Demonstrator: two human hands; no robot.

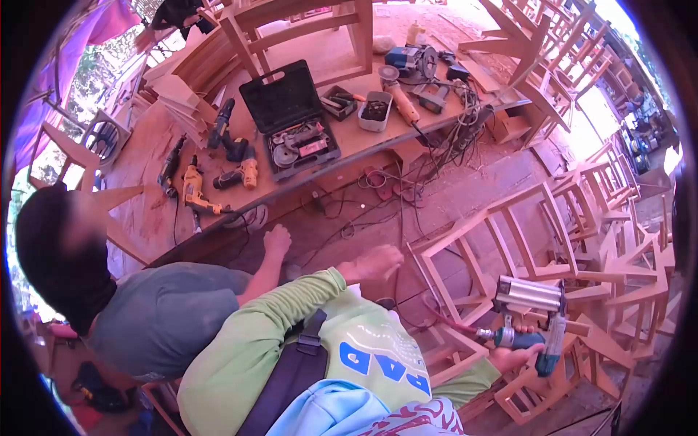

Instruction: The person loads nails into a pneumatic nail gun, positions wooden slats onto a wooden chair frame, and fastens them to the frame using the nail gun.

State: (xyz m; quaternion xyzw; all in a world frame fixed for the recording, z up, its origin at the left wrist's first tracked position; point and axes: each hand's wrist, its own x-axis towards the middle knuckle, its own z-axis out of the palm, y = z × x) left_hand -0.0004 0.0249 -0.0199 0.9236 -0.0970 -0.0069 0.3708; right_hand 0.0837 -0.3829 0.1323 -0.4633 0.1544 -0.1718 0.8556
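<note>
My right hand (515, 357) is wrapped round the grip of a pneumatic nail gun (534, 296), which has a silver magazine and a dark green body. A red air hose (449, 320) runs to the nail gun's fitting. Close by are the wooden chair frames (502, 240), with the tool over one of them. My left hand (376, 261) is held in front of my chest with its fingers curled closed. Whatever may lie inside those fingers is hidden. Between my left hand and the workbench (363, 145) lies some floor with cables.
On the bench are an open black tool case (299, 120), a yellow drill (194, 189), an angle grinder (400, 98), a circular saw (414, 62) and a white tub (375, 112). A co-worker in a grey shirt (171, 316) stands close on my left. More chair frames (625, 269) crowd the right.
</note>
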